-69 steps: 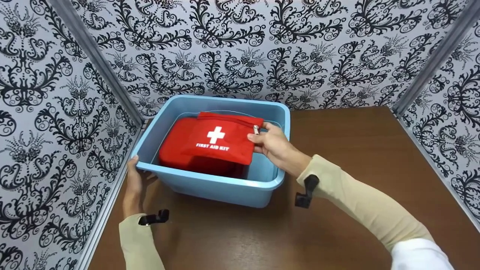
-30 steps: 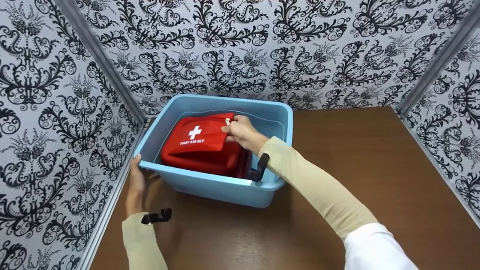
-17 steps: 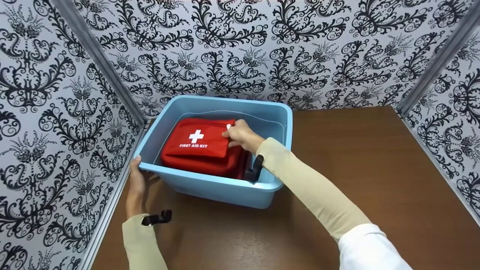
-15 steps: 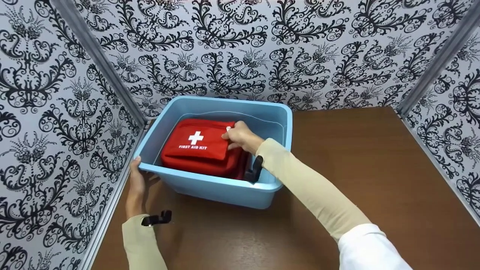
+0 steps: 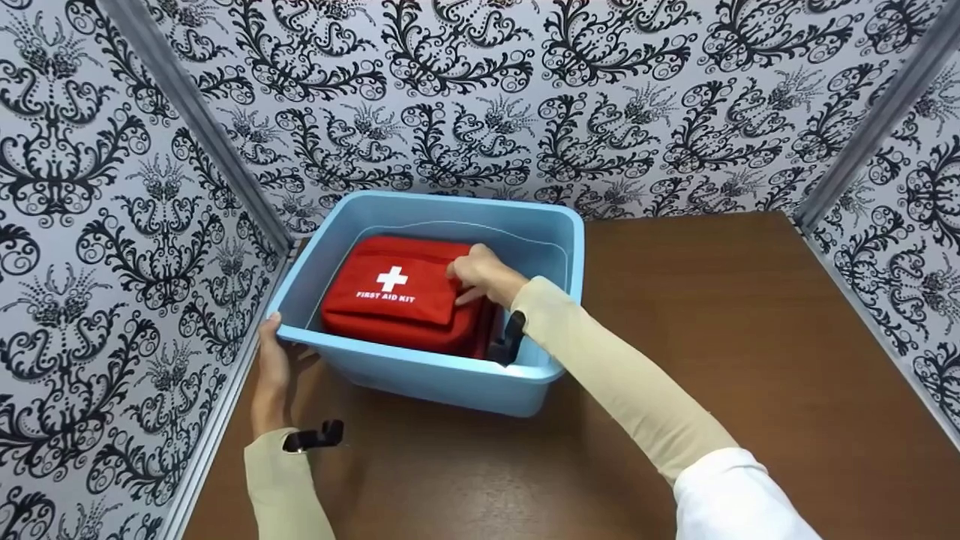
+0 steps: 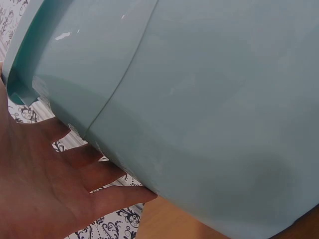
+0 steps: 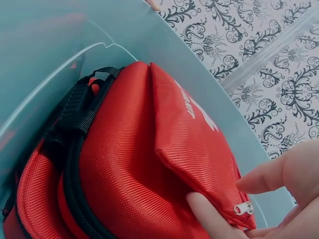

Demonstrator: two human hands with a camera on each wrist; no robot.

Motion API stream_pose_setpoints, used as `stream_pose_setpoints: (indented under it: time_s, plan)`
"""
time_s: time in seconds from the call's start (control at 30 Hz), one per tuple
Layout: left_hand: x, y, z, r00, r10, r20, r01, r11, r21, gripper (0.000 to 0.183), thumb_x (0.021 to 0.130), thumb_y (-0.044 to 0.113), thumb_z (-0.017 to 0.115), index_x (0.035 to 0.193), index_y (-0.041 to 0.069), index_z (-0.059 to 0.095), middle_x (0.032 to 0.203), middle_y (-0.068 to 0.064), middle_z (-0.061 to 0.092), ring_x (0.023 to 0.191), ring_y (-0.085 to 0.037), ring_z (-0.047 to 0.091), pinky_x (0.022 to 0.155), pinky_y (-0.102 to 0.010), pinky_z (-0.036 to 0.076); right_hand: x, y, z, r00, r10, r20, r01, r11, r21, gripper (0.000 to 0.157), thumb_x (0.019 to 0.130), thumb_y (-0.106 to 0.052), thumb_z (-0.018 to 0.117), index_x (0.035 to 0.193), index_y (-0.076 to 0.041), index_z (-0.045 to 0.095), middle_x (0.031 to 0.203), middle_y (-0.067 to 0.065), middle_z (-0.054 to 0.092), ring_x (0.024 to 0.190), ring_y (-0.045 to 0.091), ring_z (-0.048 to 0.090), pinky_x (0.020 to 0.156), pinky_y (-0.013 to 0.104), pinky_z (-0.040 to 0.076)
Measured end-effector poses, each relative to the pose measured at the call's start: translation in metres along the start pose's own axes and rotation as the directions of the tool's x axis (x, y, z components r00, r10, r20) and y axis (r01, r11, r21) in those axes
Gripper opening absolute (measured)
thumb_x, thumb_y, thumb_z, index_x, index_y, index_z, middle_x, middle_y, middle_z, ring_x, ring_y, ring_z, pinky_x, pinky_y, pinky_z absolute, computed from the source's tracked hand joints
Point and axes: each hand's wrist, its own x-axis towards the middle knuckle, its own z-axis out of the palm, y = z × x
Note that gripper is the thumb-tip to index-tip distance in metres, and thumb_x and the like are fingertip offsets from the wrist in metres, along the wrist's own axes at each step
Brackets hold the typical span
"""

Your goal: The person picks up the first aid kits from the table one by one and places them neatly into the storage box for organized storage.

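A red first aid kit pouch (image 5: pixel 409 289) with a white cross lies on a larger red padded bag (image 5: pixel 390 330) inside a light blue plastic bin (image 5: pixel 420 360). My right hand (image 5: pixel 484 271) holds the pouch's right edge, thumb on its face and a finger at its lower edge. In the right wrist view, a metal zipper pull (image 7: pixel 243 208) shows between the fingers. The bag there has a black zipper and a black buckle strap (image 7: pixel 75 112). My left hand (image 5: pixel 271 367) holds the bin's near left corner, thumb over the rim and fingers (image 6: pixel 124 195) against the outer wall.
The bin stands on a brown wooden table (image 5: pixel 690 330), close to the patterned back wall (image 5: pixel 480 112). A patterned side panel (image 5: pixel 75 247) rises just left of it. A black wrist mount (image 5: pixel 508 341) on the right arm hangs over the bin's front rim.
My right hand carried the pouch left and down onto the larger bag. Over the last half second the pouch settled flatter and the fingers shifted slightly. My left hand stayed at the bin's corner.
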Motion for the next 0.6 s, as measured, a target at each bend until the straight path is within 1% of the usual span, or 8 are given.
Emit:
stream_pose_setpoints:
  time_s: [0.13,0.23,0.33,0.47,0.6]
  plan:
    - [0.0007,-0.0001,0.0000,1.000,-0.004,-0.007,0.004,1.000,-0.002,0.057,0.094,0.053,0.019,0.133,0.014,0.034,0.126,-0.013,0.042,0.091,-0.009,0.056,0.088,-0.037,0.039,-0.0020,-0.0010,-0.0016,1.000,-0.006,-0.023,0.006,1.000,-0.015,0.021,0.080,-0.001,0.048,0.099,-0.004,0.039,0.091,0.007,0.043,0.073,0.019,0.051,0.067,0.033,0.055]
    - [0.0018,0.0002,0.0010,1.000,-0.005,-0.004,0.005,1.000,-0.012,0.056,0.094,0.053,0.019,0.133,0.015,0.034,0.126,-0.011,0.042,0.091,-0.008,0.056,0.088,-0.036,0.039,-0.0025,-0.0020,-0.0033,1.000,-0.010,-0.030,0.009,0.999,-0.032,0.018,0.080,-0.002,0.046,0.096,-0.005,0.039,0.089,0.007,0.044,0.076,0.019,0.053,0.067,0.034,0.055]
    - [0.0028,-0.0001,0.0019,1.000,-0.001,-0.003,0.001,1.000,-0.019,0.057,0.094,0.053,0.020,0.133,0.014,0.034,0.127,-0.010,0.041,0.092,-0.007,0.055,0.088,-0.036,0.038,-0.0030,-0.0019,-0.0047,1.000,-0.004,-0.020,0.003,0.999,-0.051,0.013,0.080,-0.003,0.044,0.090,-0.008,0.037,0.077,0.004,0.041,0.074,0.018,0.050,0.066,0.036,0.055]
    - [0.0026,-0.0010,0.0013,1.000,0.001,-0.004,-0.001,1.000,-0.019,0.059,0.094,0.053,0.019,0.135,0.013,0.033,0.129,-0.011,0.040,0.094,-0.007,0.054,0.088,-0.035,0.038,-0.0036,-0.0009,-0.0050,1.000,-0.005,-0.005,0.005,0.998,-0.064,0.013,0.079,-0.004,0.045,0.082,-0.012,0.035,0.058,-0.001,0.033,0.063,0.016,0.043,0.066,0.037,0.055]
    - [0.0016,-0.0015,-0.0006,1.000,-0.001,0.000,0.001,1.000,-0.012,0.059,0.094,0.053,0.019,0.136,0.014,0.032,0.127,-0.008,0.041,0.095,-0.007,0.053,0.088,-0.036,0.037,-0.0039,-0.0001,-0.0039,1.000,-0.013,0.007,0.013,0.998,-0.065,0.015,0.077,-0.003,0.044,0.072,-0.013,0.035,0.050,-0.003,0.030,0.054,0.015,0.040,0.065,0.038,0.055]
